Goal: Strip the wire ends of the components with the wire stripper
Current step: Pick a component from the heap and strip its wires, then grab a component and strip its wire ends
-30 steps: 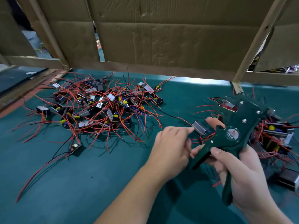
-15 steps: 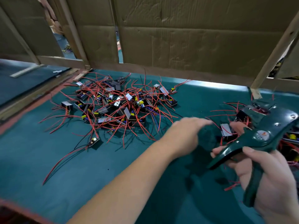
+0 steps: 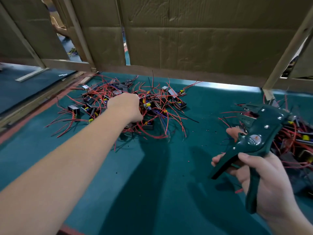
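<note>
A heap of small black components with red and black wires [image 3: 162, 106] lies on the green table [image 3: 152, 184], far centre-left. My left hand [image 3: 125, 107] reaches into this heap with its back up. Its fingers are hidden among the wires, so I cannot see whether they hold anything. At the right, my right hand [image 3: 271, 184] grips the handles of the dark green wire stripper [image 3: 259, 133], whose jaws point up and left. Nothing shows between the jaws. A second heap of components [image 3: 296, 141] lies behind the stripper at the right edge.
A cardboard wall [image 3: 186, 39] on a wooden frame closes off the far side of the table. A slanted wooden post [image 3: 284, 53] stands at the far right. Wooden strips [image 3: 33, 102] run along the table's left edge. Small bits of stripped insulation dot the cloth.
My left hand has moved away from the stripper, left and forward into the far heap. The component held near the stripper's jaws is no longer there. The right hand keeps its grip.
</note>
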`<state>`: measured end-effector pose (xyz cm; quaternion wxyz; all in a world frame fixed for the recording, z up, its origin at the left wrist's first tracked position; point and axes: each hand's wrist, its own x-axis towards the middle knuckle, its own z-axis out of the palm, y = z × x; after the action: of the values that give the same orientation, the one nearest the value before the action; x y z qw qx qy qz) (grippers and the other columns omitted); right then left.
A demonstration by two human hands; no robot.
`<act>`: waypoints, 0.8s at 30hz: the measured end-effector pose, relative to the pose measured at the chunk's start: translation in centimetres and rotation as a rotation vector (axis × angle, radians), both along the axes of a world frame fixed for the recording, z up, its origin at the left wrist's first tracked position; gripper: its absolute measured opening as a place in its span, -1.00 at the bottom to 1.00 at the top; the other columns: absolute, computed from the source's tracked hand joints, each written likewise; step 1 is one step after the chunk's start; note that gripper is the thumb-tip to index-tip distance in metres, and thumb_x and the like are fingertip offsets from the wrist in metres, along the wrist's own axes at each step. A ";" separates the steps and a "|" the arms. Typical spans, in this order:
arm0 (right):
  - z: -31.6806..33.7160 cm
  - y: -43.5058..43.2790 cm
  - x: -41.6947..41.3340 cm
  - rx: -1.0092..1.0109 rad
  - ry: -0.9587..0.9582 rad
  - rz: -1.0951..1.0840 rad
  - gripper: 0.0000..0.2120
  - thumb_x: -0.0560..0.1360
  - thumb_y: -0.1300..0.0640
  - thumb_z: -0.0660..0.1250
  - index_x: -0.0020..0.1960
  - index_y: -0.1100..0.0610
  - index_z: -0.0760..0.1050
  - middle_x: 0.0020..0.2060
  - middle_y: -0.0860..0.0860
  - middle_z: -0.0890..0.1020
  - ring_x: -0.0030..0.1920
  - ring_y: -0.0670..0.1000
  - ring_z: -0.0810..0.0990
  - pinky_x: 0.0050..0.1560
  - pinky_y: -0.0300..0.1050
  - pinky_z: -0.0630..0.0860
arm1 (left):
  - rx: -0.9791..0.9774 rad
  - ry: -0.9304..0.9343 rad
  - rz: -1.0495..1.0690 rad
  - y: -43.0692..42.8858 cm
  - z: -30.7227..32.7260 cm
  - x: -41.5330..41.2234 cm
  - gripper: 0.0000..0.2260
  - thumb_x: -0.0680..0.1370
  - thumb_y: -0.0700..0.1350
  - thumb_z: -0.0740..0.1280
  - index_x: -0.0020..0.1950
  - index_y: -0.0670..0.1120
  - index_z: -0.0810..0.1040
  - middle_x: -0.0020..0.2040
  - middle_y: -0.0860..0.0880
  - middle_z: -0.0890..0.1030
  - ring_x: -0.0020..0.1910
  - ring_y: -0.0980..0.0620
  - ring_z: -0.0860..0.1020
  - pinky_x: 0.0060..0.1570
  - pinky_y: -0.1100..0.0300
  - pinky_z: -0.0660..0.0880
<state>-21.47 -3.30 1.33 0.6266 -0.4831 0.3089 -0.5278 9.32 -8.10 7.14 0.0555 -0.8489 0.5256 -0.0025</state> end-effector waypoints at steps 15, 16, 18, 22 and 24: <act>-0.7 0.1 0.3 0.023 0.019 0.046 -0.59 0.38 0.23 0.20 0.21 0.13 0.53 -0.14 0.11 0.70 -0.20 0.29 0.65 -0.20 0.23 0.61 | -0.136 -0.017 -0.066 0.9 -1.4 3.2 -0.61 0.56 0.17 0.27 0.24 -0.08 0.44 0.03 -0.10 0.60 0.08 -0.15 0.54 0.17 -0.06 0.33; -0.7 0.0 0.3 0.028 0.009 0.046 -0.60 0.38 0.22 0.20 0.19 0.12 0.55 -0.14 0.12 0.70 -0.20 0.30 0.65 -0.20 0.25 0.60 | -0.217 -0.009 -0.108 1.0 -1.3 3.3 -0.61 0.56 0.15 0.28 0.26 -0.07 0.42 0.11 -0.10 0.58 0.14 -0.14 0.52 0.17 -0.06 0.32; -0.8 -0.1 0.2 0.044 -0.015 0.044 -0.62 0.38 0.23 0.20 0.16 0.12 0.57 -0.09 0.12 0.69 -0.20 0.32 0.64 -0.20 0.26 0.59 | -0.414 0.066 -0.196 1.3 -0.9 3.6 -0.65 0.55 0.09 0.34 0.25 -0.05 0.43 0.19 -0.08 0.54 0.19 -0.12 0.48 0.15 -0.03 0.34; -0.8 -0.2 0.3 0.072 -0.048 0.032 -0.63 0.36 0.24 0.21 0.13 0.16 0.57 0.09 0.13 0.64 -0.23 0.32 0.63 -0.24 0.21 0.59 | -0.642 0.476 -0.254 1.8 0.9 3.7 -0.70 0.42 -0.05 0.52 0.10 0.09 0.54 -0.01 0.07 0.59 -0.13 0.07 0.55 -0.04 0.15 0.45; -0.8 -0.2 0.4 0.070 -0.057 0.034 -0.65 0.37 0.24 0.20 0.08 0.11 0.61 0.10 0.10 0.64 -0.23 0.31 0.63 -0.22 0.22 0.60 | -0.648 0.641 -0.281 2.1 1.5 3.5 -0.70 0.41 -0.12 0.53 0.05 0.13 0.54 -0.12 0.10 0.60 -0.20 0.06 0.61 -0.10 0.18 0.51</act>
<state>-21.09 -3.46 0.50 0.6605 -0.4511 0.3007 -0.5195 12.86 -6.02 8.63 -0.3781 -0.7012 0.5980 0.0884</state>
